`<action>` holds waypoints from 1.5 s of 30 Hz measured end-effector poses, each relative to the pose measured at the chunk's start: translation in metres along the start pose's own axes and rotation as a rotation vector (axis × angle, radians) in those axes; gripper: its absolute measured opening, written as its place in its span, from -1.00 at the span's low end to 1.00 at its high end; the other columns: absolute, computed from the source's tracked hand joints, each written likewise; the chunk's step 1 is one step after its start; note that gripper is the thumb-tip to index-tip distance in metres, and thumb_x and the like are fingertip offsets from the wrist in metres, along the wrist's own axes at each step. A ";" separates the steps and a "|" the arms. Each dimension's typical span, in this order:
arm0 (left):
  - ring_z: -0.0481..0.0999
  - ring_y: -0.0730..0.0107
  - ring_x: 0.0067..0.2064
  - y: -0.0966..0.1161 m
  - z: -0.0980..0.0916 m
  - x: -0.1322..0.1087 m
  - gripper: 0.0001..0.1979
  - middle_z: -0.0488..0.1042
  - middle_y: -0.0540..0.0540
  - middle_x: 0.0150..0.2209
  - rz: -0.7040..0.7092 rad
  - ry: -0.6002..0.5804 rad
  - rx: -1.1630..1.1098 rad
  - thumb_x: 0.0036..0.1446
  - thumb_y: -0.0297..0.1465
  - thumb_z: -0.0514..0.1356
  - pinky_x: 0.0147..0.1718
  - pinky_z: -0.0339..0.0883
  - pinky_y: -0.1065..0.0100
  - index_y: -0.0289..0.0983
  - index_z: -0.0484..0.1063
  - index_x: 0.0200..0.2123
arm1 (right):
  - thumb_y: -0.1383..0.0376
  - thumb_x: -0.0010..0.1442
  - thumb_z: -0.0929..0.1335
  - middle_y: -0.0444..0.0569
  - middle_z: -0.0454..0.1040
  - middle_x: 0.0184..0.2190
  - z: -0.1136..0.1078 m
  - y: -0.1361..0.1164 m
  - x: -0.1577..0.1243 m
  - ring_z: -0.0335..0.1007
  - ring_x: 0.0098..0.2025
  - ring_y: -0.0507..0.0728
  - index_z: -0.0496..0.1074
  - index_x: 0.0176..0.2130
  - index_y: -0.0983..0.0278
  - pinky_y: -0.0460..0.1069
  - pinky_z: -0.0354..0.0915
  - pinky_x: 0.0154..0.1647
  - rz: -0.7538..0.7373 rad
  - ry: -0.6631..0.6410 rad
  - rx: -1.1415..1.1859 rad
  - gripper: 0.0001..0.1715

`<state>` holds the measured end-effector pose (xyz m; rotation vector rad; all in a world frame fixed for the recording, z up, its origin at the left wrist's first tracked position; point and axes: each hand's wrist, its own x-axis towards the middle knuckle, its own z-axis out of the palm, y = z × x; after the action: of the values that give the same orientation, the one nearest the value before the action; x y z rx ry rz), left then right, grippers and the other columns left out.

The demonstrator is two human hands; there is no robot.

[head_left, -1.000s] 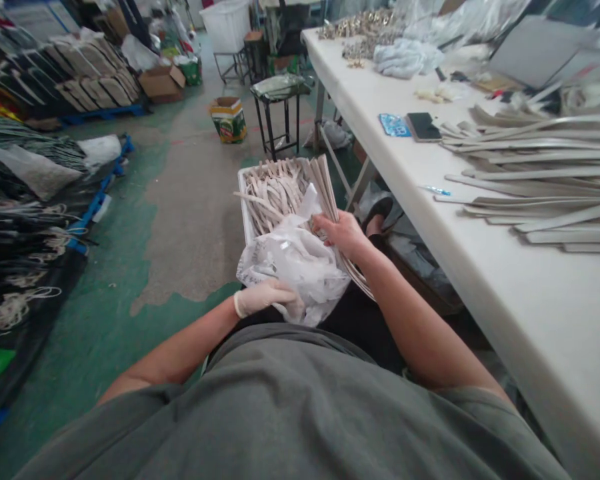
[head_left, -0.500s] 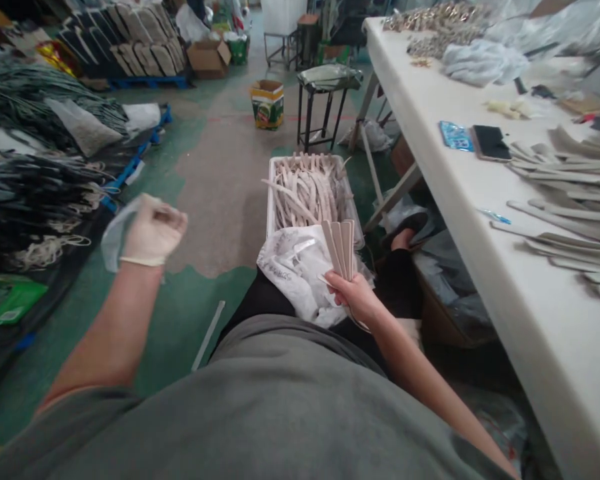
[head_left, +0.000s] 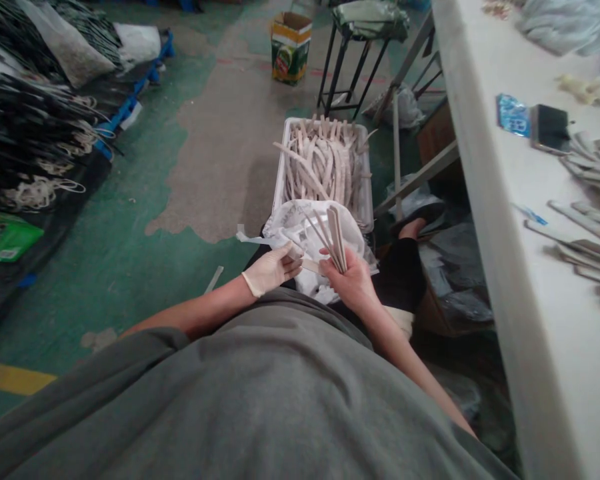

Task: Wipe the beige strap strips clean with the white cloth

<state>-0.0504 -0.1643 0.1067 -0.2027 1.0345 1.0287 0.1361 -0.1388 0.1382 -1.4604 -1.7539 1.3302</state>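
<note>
My right hand [head_left: 349, 279], bare, grips a fanned bundle of beige flat strips [head_left: 333, 237] upright over my lap. My left hand [head_left: 273, 268], in a pale glove, reaches across to the bundle, its fingers pinching the end of one strip [head_left: 307, 264]. Under both hands a crumpled white plastic bag [head_left: 300, 225] lies on my lap. Just beyond it a white crate [head_left: 281, 175] on the floor holds many more beige strips [head_left: 325, 163].
A long white table [head_left: 520, 280] runs along the right, carrying grey strips [head_left: 580, 233], a phone [head_left: 551, 125] and a blue packet [head_left: 513, 115]. A black stool [head_left: 360, 60] and a cardboard box [head_left: 291, 48] stand ahead. Dark bundles on blue pallets [head_left: 35, 133] line the left floor.
My left hand came back from out at the left, where it held a thin film, to the strip bundle. The right hand kept holding the strips. The view tilted down.
</note>
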 end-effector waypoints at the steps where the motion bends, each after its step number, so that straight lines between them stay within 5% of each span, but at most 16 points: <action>1: 0.56 0.42 -0.40 -0.001 0.000 0.000 -0.77 0.56 -0.09 -0.39 0.000 -0.004 0.012 0.37 -0.38 0.12 -0.32 0.47 0.38 -0.31 0.45 -0.35 | 0.15 0.15 0.34 -0.16 0.44 -0.48 0.002 0.000 0.001 0.29 -0.53 0.03 0.49 -0.16 0.24 -0.06 0.23 -0.49 -0.020 -0.002 -0.043 -0.70; 6: 0.56 0.39 -0.38 -0.005 -0.002 0.001 -0.82 0.51 -0.06 -0.44 0.014 0.000 0.044 0.32 -0.40 0.20 -0.29 0.47 0.36 -0.31 0.42 -0.38 | 0.20 0.16 0.33 -0.10 0.54 -0.40 0.002 -0.002 0.005 0.40 -0.38 0.13 0.52 -0.13 0.23 -0.01 0.26 -0.31 -0.089 -0.027 -0.234 -0.70; 13: 0.56 0.39 -0.32 -0.014 -0.005 0.001 -0.83 0.55 -0.09 -0.33 0.000 -0.055 0.115 0.15 -0.35 0.38 -0.10 0.44 0.32 -0.31 0.47 -0.32 | 0.27 0.17 0.34 -0.04 0.60 -0.34 0.007 -0.005 0.009 0.47 -0.29 0.21 0.53 -0.05 0.19 0.00 0.21 -0.33 -0.066 -0.010 -0.476 -0.66; 19: 0.53 0.47 -0.37 -0.018 -0.008 0.005 -0.79 0.55 -0.04 -0.36 0.038 -0.060 0.094 0.07 -0.35 0.43 -0.25 0.43 0.43 -0.28 0.50 -0.28 | 0.22 0.27 0.29 -0.02 0.62 -0.29 0.010 -0.014 0.016 0.48 -0.36 0.15 0.52 0.02 0.19 -0.02 0.25 -0.34 -0.079 -0.127 -0.471 -0.64; 23: 0.53 0.49 -0.38 -0.001 -0.018 0.005 -0.81 0.54 -0.02 -0.38 0.094 0.024 -0.006 0.08 -0.39 0.43 -0.21 0.45 0.40 -0.28 0.48 -0.32 | 0.01 0.25 0.29 -0.07 0.53 -0.53 -0.025 -0.006 0.015 0.36 -0.58 0.07 0.52 -0.30 0.27 -0.05 0.23 -0.50 0.065 -0.399 -0.261 -0.59; 27: 0.55 0.43 -0.33 -0.006 -0.018 -0.001 -0.83 0.54 -0.05 -0.38 0.016 -0.006 -0.021 0.09 -0.38 0.42 -0.13 0.44 0.34 -0.29 0.50 -0.33 | -0.08 0.20 0.29 -0.13 0.32 -0.74 -0.031 -0.008 0.018 0.24 -0.64 0.06 0.35 -0.58 0.21 -0.05 0.12 -0.57 0.074 -0.324 -0.430 -0.48; 31: 0.55 0.40 -0.25 -0.017 -0.012 -0.003 -0.84 0.56 -0.09 -0.31 -0.021 -0.047 -0.063 0.09 -0.38 0.42 -0.03 0.39 0.32 -0.29 0.52 -0.31 | -0.05 0.22 0.25 -0.13 0.35 -0.73 -0.016 -0.024 0.019 0.27 -0.64 0.07 0.42 -0.52 0.22 -0.05 0.13 -0.55 0.081 -0.413 -0.439 -0.51; 34: 0.54 0.43 -0.24 -0.011 -0.014 -0.003 -0.87 0.55 -0.06 -0.32 0.060 0.015 -0.142 0.11 -0.41 0.40 -0.01 0.37 0.33 -0.28 0.50 -0.33 | -0.09 0.20 0.25 -0.09 0.41 -0.69 -0.029 -0.029 0.018 0.34 -0.60 0.09 0.45 -0.50 0.23 -0.04 0.20 -0.52 0.100 -0.486 -0.398 -0.48; 37: 0.55 0.41 -0.22 -0.010 -0.016 -0.003 -0.86 0.56 -0.06 -0.32 0.048 -0.002 -0.136 0.12 -0.39 0.39 -0.05 0.37 0.36 -0.28 0.49 -0.32 | -0.11 0.18 0.26 -0.07 0.40 -0.70 -0.036 -0.031 0.020 0.32 -0.62 0.10 0.41 -0.56 0.22 -0.03 0.18 -0.54 0.077 -0.423 -0.470 -0.46; 41: 0.55 0.39 -0.22 -0.017 -0.010 -0.002 -0.80 0.57 -0.08 -0.31 0.008 -0.095 -0.097 0.05 -0.35 0.44 -0.13 0.37 0.38 -0.29 0.51 -0.31 | -0.04 0.21 0.25 -0.10 0.37 -0.74 -0.018 -0.036 0.025 0.31 -0.65 0.09 0.39 -0.56 0.21 -0.03 0.17 -0.55 0.050 -0.408 -0.494 -0.50; 45: 0.53 0.41 -0.24 -0.008 -0.011 -0.003 -0.79 0.56 -0.07 -0.31 0.110 -0.025 -0.169 0.05 -0.36 0.44 -0.09 0.36 0.36 -0.29 0.50 -0.32 | -0.10 0.20 0.25 -0.08 0.41 -0.71 -0.026 -0.033 0.022 0.34 -0.63 0.11 0.44 -0.54 0.22 -0.02 0.21 -0.53 0.049 -0.427 -0.450 -0.46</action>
<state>-0.0511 -0.1772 0.1008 -0.2724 0.9451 1.2171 0.1361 -0.1070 0.1737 -1.5309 -2.4321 1.4110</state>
